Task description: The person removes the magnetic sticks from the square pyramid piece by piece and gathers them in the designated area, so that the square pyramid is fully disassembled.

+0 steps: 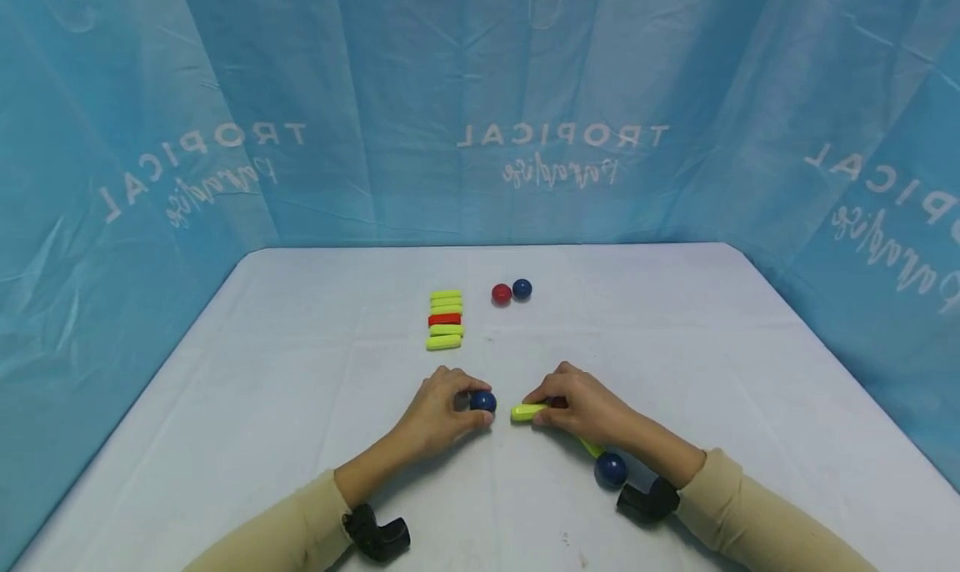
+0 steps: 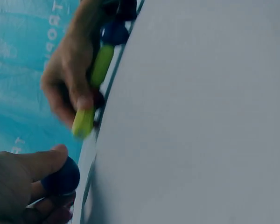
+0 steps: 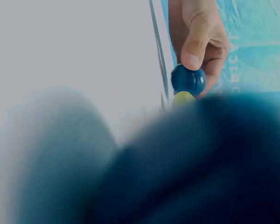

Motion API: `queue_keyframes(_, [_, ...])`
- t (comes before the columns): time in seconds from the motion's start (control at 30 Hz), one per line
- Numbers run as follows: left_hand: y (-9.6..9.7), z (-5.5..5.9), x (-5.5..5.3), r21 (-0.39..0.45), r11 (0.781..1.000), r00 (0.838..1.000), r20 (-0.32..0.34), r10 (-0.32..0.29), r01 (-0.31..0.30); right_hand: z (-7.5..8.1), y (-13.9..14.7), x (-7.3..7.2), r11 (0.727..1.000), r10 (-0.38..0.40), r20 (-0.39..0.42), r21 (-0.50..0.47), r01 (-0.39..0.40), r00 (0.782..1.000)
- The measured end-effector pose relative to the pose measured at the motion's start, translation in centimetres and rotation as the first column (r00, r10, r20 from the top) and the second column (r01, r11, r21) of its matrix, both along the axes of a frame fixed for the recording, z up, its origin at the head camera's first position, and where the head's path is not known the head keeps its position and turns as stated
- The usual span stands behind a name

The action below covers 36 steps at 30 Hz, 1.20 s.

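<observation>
My left hand (image 1: 442, 413) pinches a dark blue ball (image 1: 483, 401) between thumb and fingers over the white table. Facing it, my right hand (image 1: 588, 405) grips a yellow-green stick (image 1: 525, 412), whose free end points at that ball with a small gap between. Behind this stick a dark red ball (image 2: 99, 99) shows beside the right thumb in the left wrist view. A second yellow-green stick (image 1: 591, 448) runs from there under the right hand to another blue ball (image 1: 611, 469) near the wrist. The right hand partly covers this row of pieces.
Farther back on the white table (image 1: 360, 305) lie several yellow-green sticks (image 1: 444, 342) side by side, with one red stick (image 1: 445, 319) among them. To their right sit a red ball (image 1: 501, 294) and a blue ball (image 1: 522, 288). A blue printed curtain (image 1: 412, 72) surrounds the table.
</observation>
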<state>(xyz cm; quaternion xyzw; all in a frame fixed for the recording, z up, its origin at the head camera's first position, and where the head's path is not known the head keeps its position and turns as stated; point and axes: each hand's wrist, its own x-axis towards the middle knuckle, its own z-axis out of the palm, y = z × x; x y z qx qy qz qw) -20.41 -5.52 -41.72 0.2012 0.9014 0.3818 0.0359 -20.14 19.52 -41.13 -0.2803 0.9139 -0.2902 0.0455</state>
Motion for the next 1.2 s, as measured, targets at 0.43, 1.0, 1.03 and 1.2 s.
queue_keyframes(0.43, [4.2,1.7,-7.3,0.082,0.982,0.985,0.048,0.168,-0.172,-0.1,0.8,-0.2,0.999,-0.023,0.050,-0.047,0.026,0.998])
queue_keyframes(1.0, [9.2,0.8,-12.9,-0.014,0.962,0.961,-0.055,0.271,-0.272,-0.4,0.7,-0.2,0.998,0.011,0.017,-0.066,-0.010,1.000])
queue_keyframes(1.03, [9.3,0.7,-13.1,-0.025,0.961,0.960,-0.056,0.274,-0.275,-0.4,0.7,-0.2,0.998,0.011,0.018,-0.068,-0.010,1.000])
queue_keyframes(1.2, [9.6,0.6,-13.5,-0.069,0.958,0.958,-0.077,0.275,-0.280,-0.4,0.7,-0.1,0.998,0.006,0.010,-0.067,-0.005,1.000])
